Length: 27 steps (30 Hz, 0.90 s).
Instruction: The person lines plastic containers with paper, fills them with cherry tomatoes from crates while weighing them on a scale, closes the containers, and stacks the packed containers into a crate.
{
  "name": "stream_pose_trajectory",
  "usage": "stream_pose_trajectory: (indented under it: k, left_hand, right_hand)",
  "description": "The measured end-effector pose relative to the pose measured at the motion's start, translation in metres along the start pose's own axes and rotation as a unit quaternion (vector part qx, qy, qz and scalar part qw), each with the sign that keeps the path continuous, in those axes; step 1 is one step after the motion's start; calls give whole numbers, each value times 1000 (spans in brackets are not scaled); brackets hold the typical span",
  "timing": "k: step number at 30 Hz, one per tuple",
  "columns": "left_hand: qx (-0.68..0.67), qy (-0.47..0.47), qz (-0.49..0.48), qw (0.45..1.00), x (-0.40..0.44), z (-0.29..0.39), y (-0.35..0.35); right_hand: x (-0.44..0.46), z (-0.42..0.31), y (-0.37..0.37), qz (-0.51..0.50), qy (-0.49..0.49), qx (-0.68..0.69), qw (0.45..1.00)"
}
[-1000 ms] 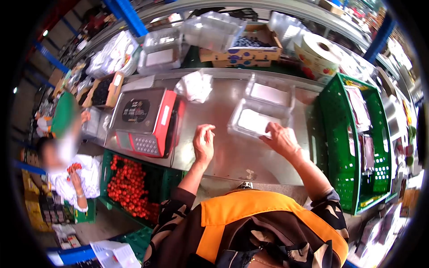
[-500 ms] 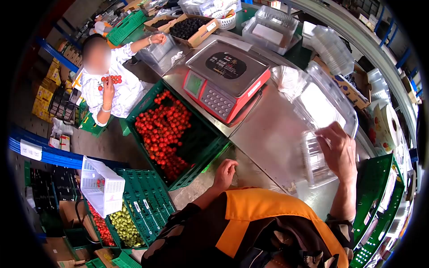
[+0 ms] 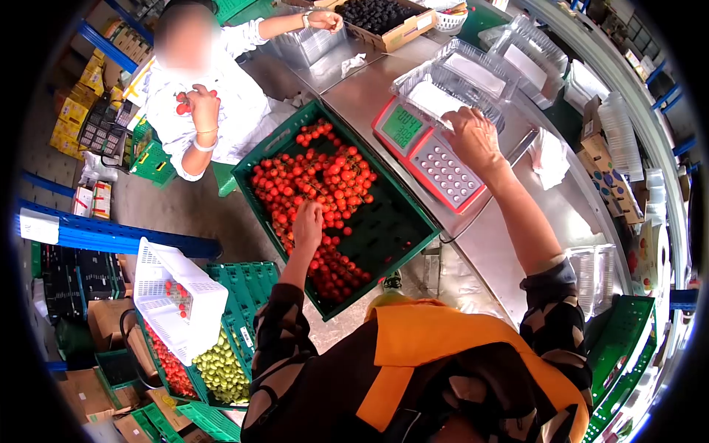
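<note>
My left hand [image 3: 308, 225] is over the red cherry tomatoes [image 3: 325, 177] in a dark green crate [image 3: 384, 235]. Its fingers are curled together at the tomatoes; whatever is between them is hidden. At the scale, my right hand [image 3: 474, 140] grips the near edge of a clear plastic container [image 3: 405, 83]. This open container, with white pads inside, rests on top of the red scale [image 3: 445, 168] and covers its plate. The scale's green display is lit.
Across the crate, a person [image 3: 214, 88] holds a few tomatoes. Dark grapes fill a cardboard box [image 3: 402, 37] at the back. Clear containers [image 3: 528, 55] stand at the far right. A white basket [image 3: 181, 295] sits above green grapes [image 3: 221, 373] at lower left.
My left hand has moved forward from beside the crate to the tomatoes. My right hand has gone from the right of the table to the container, which now sits on the previously bare scale.
</note>
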State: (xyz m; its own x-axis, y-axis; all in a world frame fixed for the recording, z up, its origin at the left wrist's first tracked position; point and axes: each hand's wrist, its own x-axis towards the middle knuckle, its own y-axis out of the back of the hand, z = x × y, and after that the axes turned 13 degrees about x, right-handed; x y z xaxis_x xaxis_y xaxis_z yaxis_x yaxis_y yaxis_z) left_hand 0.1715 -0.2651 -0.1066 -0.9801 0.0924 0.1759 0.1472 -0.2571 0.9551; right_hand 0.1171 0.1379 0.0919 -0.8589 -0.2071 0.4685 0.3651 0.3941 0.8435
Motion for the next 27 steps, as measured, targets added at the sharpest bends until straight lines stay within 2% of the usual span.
stream_pose_trajectory:
  k: [1, 2, 4, 5, 8, 10, 13, 16, 17, 19, 20, 21, 22, 23, 24, 25, 26, 27]
  left_hand:
    - [25, -8, -10, 1000, 17, -6, -2]
    - [48, -17, -20, 998, 33, -8, -1]
    - [94, -167, -8, 981, 57, -26, -14]
    - [115, -240, -1, 964, 66, -31, -21]
    - [224, -287, -118, 924, 82, -21, -15]
    - [277, -309, -132, 900, 87, -23, -22]
    - [340, -344, -156, 861, 94, -20, -15]
    - [276, -345, -140, 886, 94, -28, -16]
    - [202, -329, -116, 915, 93, -29, -8]
    - [26, -222, -69, 972, 82, -19, 19]
    - [-62, -165, -45, 983, 77, -15, 28]
    - [-158, -166, 25, 973, 76, -13, 33]
    - [-180, -129, 64, 973, 71, -15, 33]
    - [-376, -46, 12, 925, 68, -21, 23]
    - [-553, 40, -43, 831, 65, -6, 40]
    - [-580, 50, -55, 811, 52, 9, 59]
    - [-544, 117, -58, 829, 46, 41, 89]
    - [-584, 99, -72, 802, 42, 50, 95]
  right_hand:
    - [-3, -16, 6, 75, 11, 0, 997]
    - [-8, -26, 14, 107, 1, 28, 994]
    - [-23, -35, 25, 173, -20, 83, 981]
    - [-42, -28, 24, 199, -68, 116, 971]
    - [-118, 10, 9, 273, -213, 154, 925]
    - [-175, 50, -14, 288, -346, 169, 877]
    - [-251, 88, -41, 222, -420, 95, 875]
    - [-297, 79, -59, 201, -442, 6, 874]
    - [-297, 75, -59, 190, -444, -30, 875]
    - [-293, 74, -57, 183, -449, -28, 874]
    - [-291, 72, -56, 180, -452, -25, 873]
    - [-288, 70, -54, 180, -451, -25, 874]
    - [-288, 70, -55, 181, -450, -23, 874]
    - [-289, 72, -55, 182, -448, -21, 875]
    - [-289, 72, -54, 183, -448, -19, 875]
    - [-290, 73, -54, 185, -446, -14, 875]
    - [-289, 72, -53, 189, -443, -10, 876]
    - [-288, 70, -51, 194, -441, -7, 877]
